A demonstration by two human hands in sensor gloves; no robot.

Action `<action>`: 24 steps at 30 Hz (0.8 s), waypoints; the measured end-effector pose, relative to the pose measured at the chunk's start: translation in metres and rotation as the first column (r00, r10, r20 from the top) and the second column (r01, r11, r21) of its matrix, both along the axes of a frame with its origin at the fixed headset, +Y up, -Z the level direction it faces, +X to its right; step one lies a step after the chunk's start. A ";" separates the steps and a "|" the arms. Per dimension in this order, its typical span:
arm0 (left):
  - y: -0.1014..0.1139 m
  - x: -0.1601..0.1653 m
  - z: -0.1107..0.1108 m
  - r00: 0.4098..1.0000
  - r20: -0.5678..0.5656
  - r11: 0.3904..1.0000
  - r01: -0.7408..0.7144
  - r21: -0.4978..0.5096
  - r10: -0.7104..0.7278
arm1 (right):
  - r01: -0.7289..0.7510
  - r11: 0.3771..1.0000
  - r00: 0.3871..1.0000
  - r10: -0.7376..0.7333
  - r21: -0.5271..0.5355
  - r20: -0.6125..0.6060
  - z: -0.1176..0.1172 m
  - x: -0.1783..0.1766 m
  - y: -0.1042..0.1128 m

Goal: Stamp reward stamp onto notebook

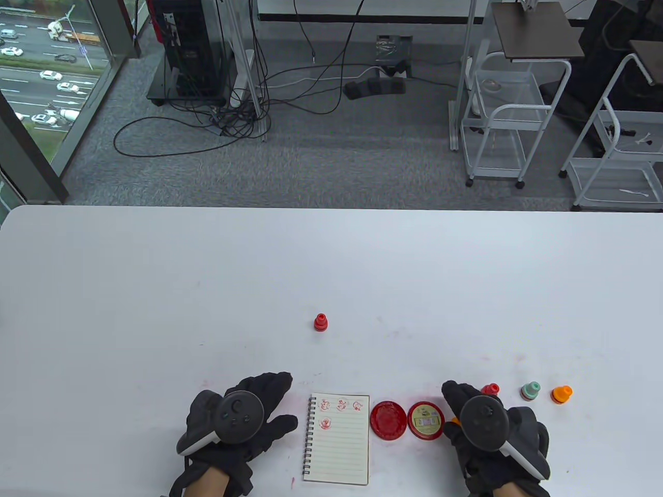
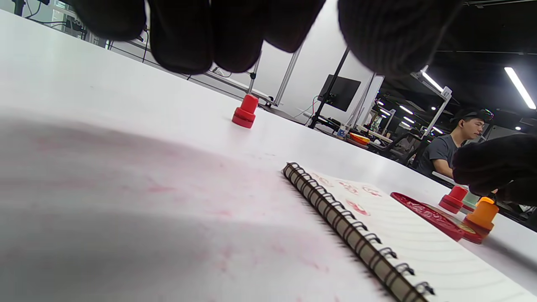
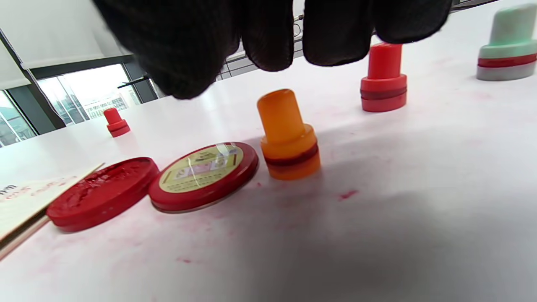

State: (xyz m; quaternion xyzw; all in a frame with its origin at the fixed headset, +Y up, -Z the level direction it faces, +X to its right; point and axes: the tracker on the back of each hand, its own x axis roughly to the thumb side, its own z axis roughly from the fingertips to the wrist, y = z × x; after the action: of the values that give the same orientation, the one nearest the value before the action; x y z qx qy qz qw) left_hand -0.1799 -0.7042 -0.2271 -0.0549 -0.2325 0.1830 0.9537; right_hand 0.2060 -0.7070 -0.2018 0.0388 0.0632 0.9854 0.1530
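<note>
An orange stamp (image 3: 288, 136) stands upright on the table (image 1: 155, 290), just right of the ink pad's lid (image 3: 204, 175), directly beneath the right hand (image 1: 492, 435) — not yet touched, fingers (image 3: 268, 37) hanging loose above it. It is judged light, rigid and smooth; the narrow top knob is best pinched. The notebook (image 1: 339, 440), four prints shown, lies left of the ink pad (image 1: 388, 420). The left hand (image 1: 241, 419) is spread, holding nothing.
</note>
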 end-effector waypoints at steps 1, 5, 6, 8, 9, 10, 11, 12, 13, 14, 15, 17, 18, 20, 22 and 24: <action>0.000 0.000 0.000 1.000 -0.002 1.000 -0.002 0.000 0.002 | 0.003 1.000 1.000 -0.003 -0.004 -0.007 0.000 0.000 0.001; -0.004 0.002 -0.007 1.000 -0.003 1.000 -0.025 -0.016 0.025 | 0.031 0.999 0.999 -0.031 0.010 -0.016 -0.001 0.001 0.004; -0.004 0.003 -0.009 1.000 -0.002 0.999 -0.028 -0.016 0.028 | 0.037 0.999 0.999 -0.037 0.017 -0.017 -0.001 0.001 0.004; -0.002 0.005 -0.013 0.999 -0.019 0.999 -0.029 -0.012 0.029 | 0.044 0.998 0.999 -0.044 0.034 -0.021 -0.002 0.001 0.006; 0.000 0.005 -0.016 0.999 -0.034 1.000 -0.027 -0.008 0.027 | 0.047 0.998 0.999 -0.046 0.044 -0.023 -0.002 0.001 0.007; 0.003 0.004 -0.020 0.998 -0.057 0.999 -0.034 0.005 0.035 | 0.047 0.998 0.999 -0.046 0.051 -0.024 -0.003 0.000 0.007; 0.005 0.004 -0.022 0.997 -0.068 0.999 -0.047 0.009 0.047 | 0.047 0.997 0.999 -0.045 0.053 -0.025 -0.003 0.000 0.007; 0.007 0.003 -0.026 0.995 -0.079 0.998 -0.068 0.007 0.068 | 0.047 0.997 0.999 -0.045 0.057 -0.026 -0.003 0.000 0.008; 0.009 0.004 -0.030 0.994 -0.085 0.997 -0.071 0.001 0.071 | 0.047 0.997 0.999 -0.046 0.060 -0.028 -0.003 0.000 0.007; 0.012 0.004 -0.035 0.996 -0.078 0.999 -0.042 -0.001 0.042 | 0.048 0.997 0.998 -0.046 0.066 -0.032 -0.003 -0.001 0.007; 0.014 0.005 -0.039 0.997 -0.076 1.000 -0.021 0.003 0.022 | 0.047 0.997 0.998 -0.045 0.066 -0.033 -0.003 -0.001 0.007; 0.018 0.009 -0.052 0.997 -0.071 1.000 0.019 0.010 -0.018 | 0.038 0.997 0.999 -0.036 0.069 -0.036 -0.003 -0.002 0.007; 0.018 0.011 -0.056 0.997 -0.068 1.000 0.027 0.010 -0.027 | 0.038 0.997 0.999 -0.036 0.072 -0.037 -0.003 -0.002 0.007; 0.018 0.016 -0.067 0.997 -0.066 0.999 0.042 0.008 -0.042 | 0.042 0.996 0.999 -0.039 0.075 -0.033 -0.003 -0.003 0.008; 0.015 0.023 -0.078 0.997 -0.058 0.998 0.055 -0.016 -0.056 | 0.040 0.997 0.999 -0.037 0.063 -0.039 -0.002 -0.004 0.008; 0.012 0.029 -0.090 0.996 -0.051 0.996 0.077 -0.041 -0.079 | 0.035 0.997 0.999 -0.033 0.064 -0.041 -0.002 -0.005 0.007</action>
State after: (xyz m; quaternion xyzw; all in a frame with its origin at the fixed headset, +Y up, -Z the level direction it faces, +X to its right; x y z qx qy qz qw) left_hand -0.1512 -0.6927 -0.3172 -0.0776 -0.2012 0.1517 0.9646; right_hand 0.2008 -0.6998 -0.2038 0.0644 0.0336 0.9833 0.1670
